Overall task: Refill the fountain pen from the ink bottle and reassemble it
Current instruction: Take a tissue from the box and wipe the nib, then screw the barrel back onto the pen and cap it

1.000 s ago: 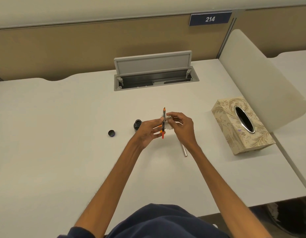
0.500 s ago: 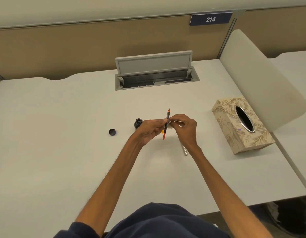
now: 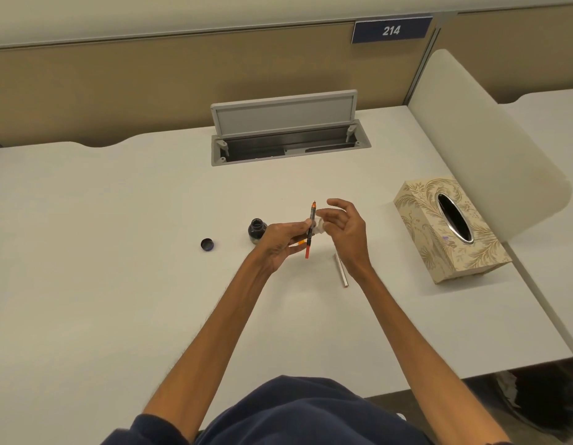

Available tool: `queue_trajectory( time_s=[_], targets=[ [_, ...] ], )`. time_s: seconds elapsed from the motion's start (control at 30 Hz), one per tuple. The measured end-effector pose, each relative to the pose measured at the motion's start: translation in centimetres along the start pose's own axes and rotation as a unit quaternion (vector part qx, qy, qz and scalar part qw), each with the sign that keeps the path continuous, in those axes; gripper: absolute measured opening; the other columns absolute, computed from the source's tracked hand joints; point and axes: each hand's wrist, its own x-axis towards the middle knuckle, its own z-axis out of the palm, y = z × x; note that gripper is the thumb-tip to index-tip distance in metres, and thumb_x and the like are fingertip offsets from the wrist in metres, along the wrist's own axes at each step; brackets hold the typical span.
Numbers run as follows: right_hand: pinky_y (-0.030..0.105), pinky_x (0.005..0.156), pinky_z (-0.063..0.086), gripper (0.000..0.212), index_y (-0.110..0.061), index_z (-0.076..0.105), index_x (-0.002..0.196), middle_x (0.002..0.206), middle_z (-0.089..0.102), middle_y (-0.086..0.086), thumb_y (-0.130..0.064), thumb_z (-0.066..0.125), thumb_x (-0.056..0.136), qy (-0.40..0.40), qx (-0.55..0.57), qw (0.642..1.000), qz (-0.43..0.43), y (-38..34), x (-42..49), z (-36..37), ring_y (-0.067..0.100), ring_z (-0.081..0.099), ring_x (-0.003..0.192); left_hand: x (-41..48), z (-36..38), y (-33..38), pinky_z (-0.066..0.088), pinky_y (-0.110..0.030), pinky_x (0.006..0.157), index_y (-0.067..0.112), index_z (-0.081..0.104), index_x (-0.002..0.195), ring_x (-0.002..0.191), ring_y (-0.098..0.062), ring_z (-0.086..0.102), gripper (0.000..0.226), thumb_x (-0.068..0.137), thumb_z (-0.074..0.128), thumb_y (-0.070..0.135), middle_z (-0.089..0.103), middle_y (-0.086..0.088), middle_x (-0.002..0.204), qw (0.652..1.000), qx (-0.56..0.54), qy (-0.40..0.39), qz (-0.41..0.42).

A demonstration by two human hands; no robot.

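Two hands: close together but not touching. The left hand (image 3: pixel 278 242) pinched the pen section (image 3: pixel 310 231) upright. The right hand (image 3: pixel 346 229) hung just beside it, fingers spread and loose, gripping nothing that showed.
Pen section: orange-red, in the left fingertips, raised off the desk (image 3: pixel 118 252). Which end bore the nib was too small to tell.
Tissue wad (image 3: pixel 318 227): white, between the hands, against the pen.
Step in hand: probably wiping stray ink off the section. Light dabs would serve best, with the section kept upright and held steady.
Barrel (image 3: pixel 340 271): silver, flat on the desk under the right wrist, and likely the next part needed.
Ink bottle (image 3: pixel 257 230): uncapped, just left of the left hand. A careless wrist could tip it.
Bottle cap (image 3: pixel 207 244): further left, apart from the bottle.
Tissue box (image 3: pixel 449 229): well right of the right hand.
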Motion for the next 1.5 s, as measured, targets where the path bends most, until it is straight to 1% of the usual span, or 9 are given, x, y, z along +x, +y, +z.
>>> queue_trajectory(
  time_s=[0.1,0.23,0.37,0.5,0.67,0.97,1.17,1.37,1.5],
  targets=[
    [0.028,0.085,0.054,0.029,-0.012,0.064,0.110,0.101,0.072,0.004,0.004,0.049,0.090,0.071,-0.046,0.996,0.038,0.9,-0.2,-0.7,0.017,0.069,0.096,0.0,-0.2,0.0,0.048,-0.044,0.102,0.006,0.075,0.098,0.114,-0.025,0.064,0.016,0.090,0.070,0.019,0.073,-0.009,0.106,1.000,-0.001,0.018,0.011],
    [0.026,0.076,0.045,0.016,-0.016,0.068,0.102,0.101,0.071,-0.001,-0.021,0.056,0.093,0.048,-0.288,0.948,0.129,3.4,-1.0,-2.3,0.020,0.066,0.097,0.1,-0.4,-0.2,0.047,-0.037,0.094,0.006,0.074,0.106,0.111,-0.018,0.064,0.023,0.090,0.070,0.022,0.073,-0.008,0.115,0.999,-0.008,0.045,0.014],
    [0.028,0.075,0.045,0.036,-0.018,0.066,0.107,0.103,0.070,-0.001,-0.045,0.068,0.085,0.010,-0.419,0.887,0.195,4.9,-2.3,-2.9,0.023,0.066,0.097,0.2,-0.2,-0.3,0.044,-0.031,0.087,0.008,0.075,0.108,0.106,-0.012,0.063,0.024,0.090,0.070,0.024,0.073,-0.003,0.114,0.999,-0.003,0.046,-0.001],
    [0.031,0.078,0.047,0.034,-0.016,0.068,0.106,0.105,0.071,0.004,-0.041,0.071,0.084,0.018,-0.457,0.867,0.200,5.2,-2.8,-2.5,0.028,0.066,0.098,0.4,-0.2,-0.6,0.043,-0.029,0.084,0.007,0.071,0.118,0.104,-0.009,0.063,0.035,0.089,0.070,0.027,0.072,-0.003,0.120,0.999,-0.006,0.052,-0.011],
    [0.028,0.070,0.045,0.023,-0.016,0.073,0.095,0.098,0.073,0.007,-0.035,0.061,0.093,0.023,-0.441,0.872,0.211,4.5,-3.1,-1.9,0.031,0.066,0.094,0.6,-0.2,-0.7,0.043,-0.030,0.083,0.004,0.070,0.119,0.104,-0.010,0.064,0.036,0.089,0.070,0.024,0.071,-0.005,0.120,0.997,-0.036,0.068,-0.012],
    [0.024,0.070,0.041,0.019,-0.012,0.070,0.103,0.099,0.072,0.002,-0.025,0.060,0.094,0.018,-0.319,0.934,0.159,3.5,-3.7,-0.7,0.018,0.065,0.085,0.9,-0.1,-0.3,0.042,-0.031,0.081,0.006,0.073,0.110,0.099,-0.010,0.063,0.028,0.089,0.072,0.023,0.071,-0.005,0.115,0.993,-0.064,0.100,-0.019],
    [0.021,0.066,0.046,0.018,-0.013,0.071,0.095,0.084,0.071,0.002,-0.026,0.059,0.095,-0.021,-0.228,0.963,0.141,2.2,-4.3,-0.1,0.010,0.062,0.072,1.3,0.2,0.5,0.041,-0.030,0.079,0.009,0.075,0.104,0.109,-0.010,0.062,0.022,0.091,0.069,0.025,0.074,-0.001,0.114,0.990,-0.072,0.120,0.009],
    [0.005,0.064,0.045,0.013,-0.017,0.072,0.094,0.081,0.071,0.000,-0.027,0.063,0.094,-0.044,-0.174,0.977,0.114,1.0,-4.5,0.7,0.001,0.062,0.071,1.7,0.4,0.9,0.042,-0.029,0.074,0.005,0.073,0.112,0.117,-0.016,0.060,0.030,0.089,0.070,0.025,0.072,-0.005,0.118,0.987,-0.072,0.140,0.030],
    [0.006,0.067,0.045,0.011,-0.017,0.072,0.095,0.084,0.070,-0.008,-0.025,0.066,0.092,-0.045,-0.173,0.979,0.097,0.7,-4.3,0.9,0.002,0.063,0.078,1.6,0.6,0.6,0.043,-0.028,0.072,0.005,0.074,0.110,0.116,-0.017,0.060,0.029,0.089,0.071,0.024,0.072,-0.006,0.118,0.987,-0.072,0.135,0.038]
  ],
)
